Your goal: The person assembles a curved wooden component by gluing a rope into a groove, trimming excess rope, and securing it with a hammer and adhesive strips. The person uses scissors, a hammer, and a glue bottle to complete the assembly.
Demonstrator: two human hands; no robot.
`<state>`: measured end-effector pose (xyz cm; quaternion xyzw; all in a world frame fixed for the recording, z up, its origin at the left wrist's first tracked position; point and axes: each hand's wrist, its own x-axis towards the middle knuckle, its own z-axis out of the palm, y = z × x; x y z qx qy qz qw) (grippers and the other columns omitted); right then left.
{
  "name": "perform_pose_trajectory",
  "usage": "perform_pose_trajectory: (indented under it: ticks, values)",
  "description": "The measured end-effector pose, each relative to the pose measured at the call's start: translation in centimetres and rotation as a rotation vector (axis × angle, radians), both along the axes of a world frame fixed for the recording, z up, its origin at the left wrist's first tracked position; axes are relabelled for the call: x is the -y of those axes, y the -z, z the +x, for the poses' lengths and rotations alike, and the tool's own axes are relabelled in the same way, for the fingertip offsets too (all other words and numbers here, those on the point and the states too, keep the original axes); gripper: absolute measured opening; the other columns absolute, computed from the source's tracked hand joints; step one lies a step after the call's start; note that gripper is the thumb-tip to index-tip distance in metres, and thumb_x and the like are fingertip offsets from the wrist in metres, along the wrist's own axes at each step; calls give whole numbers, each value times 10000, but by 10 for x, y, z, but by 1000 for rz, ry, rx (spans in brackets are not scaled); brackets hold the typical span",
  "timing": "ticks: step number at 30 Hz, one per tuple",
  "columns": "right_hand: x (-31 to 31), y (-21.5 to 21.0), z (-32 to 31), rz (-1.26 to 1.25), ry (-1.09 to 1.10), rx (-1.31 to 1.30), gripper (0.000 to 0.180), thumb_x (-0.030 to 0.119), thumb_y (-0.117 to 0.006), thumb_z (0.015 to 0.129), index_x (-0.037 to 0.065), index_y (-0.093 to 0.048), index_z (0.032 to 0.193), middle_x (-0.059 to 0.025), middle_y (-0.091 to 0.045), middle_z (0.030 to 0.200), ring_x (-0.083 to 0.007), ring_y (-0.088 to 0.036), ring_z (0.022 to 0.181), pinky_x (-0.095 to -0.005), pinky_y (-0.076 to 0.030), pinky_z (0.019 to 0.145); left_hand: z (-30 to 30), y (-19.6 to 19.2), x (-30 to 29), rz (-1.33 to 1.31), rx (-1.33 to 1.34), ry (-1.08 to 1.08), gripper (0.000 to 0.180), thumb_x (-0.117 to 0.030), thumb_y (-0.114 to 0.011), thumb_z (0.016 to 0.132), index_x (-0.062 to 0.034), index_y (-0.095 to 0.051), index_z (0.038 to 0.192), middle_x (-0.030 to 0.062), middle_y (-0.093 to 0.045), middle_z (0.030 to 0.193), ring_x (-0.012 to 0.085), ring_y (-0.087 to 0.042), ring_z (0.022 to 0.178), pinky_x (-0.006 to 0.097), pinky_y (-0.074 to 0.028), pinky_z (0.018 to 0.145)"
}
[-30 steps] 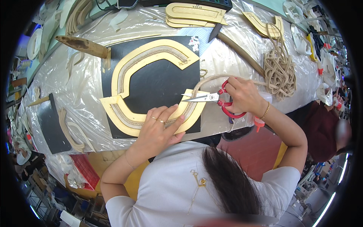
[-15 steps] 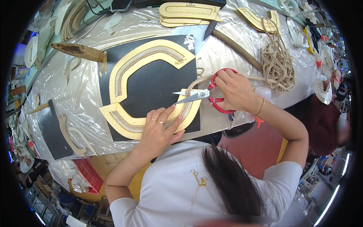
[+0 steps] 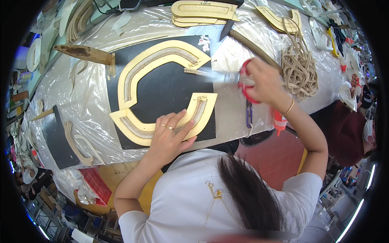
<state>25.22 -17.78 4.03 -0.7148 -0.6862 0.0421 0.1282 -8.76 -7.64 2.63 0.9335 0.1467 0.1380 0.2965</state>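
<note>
My left hand (image 3: 172, 131) lies with its fingers stretched over the lower cream curved template (image 3: 142, 137), pressing it on a black board (image 3: 162, 89). A braided beige strip (image 3: 197, 111) runs in the template's channel and stops near its right end. My right hand (image 3: 265, 83) grips red-handled scissors (image 3: 244, 83), smeared by motion. Their blades point left over the board's right edge. Beside the blades a loose cord end (image 3: 190, 71) lies on the board, apart from the lower template. Above is a second curved template (image 3: 125, 69) with its own strip.
A hammer (image 3: 253, 46) and a tangled heap of beige cord (image 3: 300, 75) lie to the right. Purple thread snips (image 3: 249, 115) and a red-capped bottle (image 3: 279, 123) sit near the front edge. A wooden peg (image 3: 85, 54) is at left; stacked templates (image 3: 204, 11) lie behind.
My right hand has swung the scissors up and right, away from the lower template's end. The cord, earlier joined there, is now separate, its loose end farther back. My left hand stays put.
</note>
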Motion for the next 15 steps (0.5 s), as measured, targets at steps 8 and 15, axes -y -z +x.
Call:
perform_pose_trajectory:
  ticks: [8,15]
  values:
    - [-44,12,78,61,360,100,440,297,-772,825,31,-636,1148,-144,-616,1067,-342,-655,919,-426,-539,783,6,34,15,170,-2,-38,567,-287,-843,713,-110,-672,1224,117,-560,1345,315,-528,1096,457,-426,889]
    - [-62,14,1,103,26,-258,279,181,-763,833,32,-670,1049,-141,-624,1056,-324,-620,979,-414,-506,848,5,27,18,114,-10,-103,551,-308,-838,729,-132,-675,1225,102,-553,1358,318,-516,1117,469,-415,922]
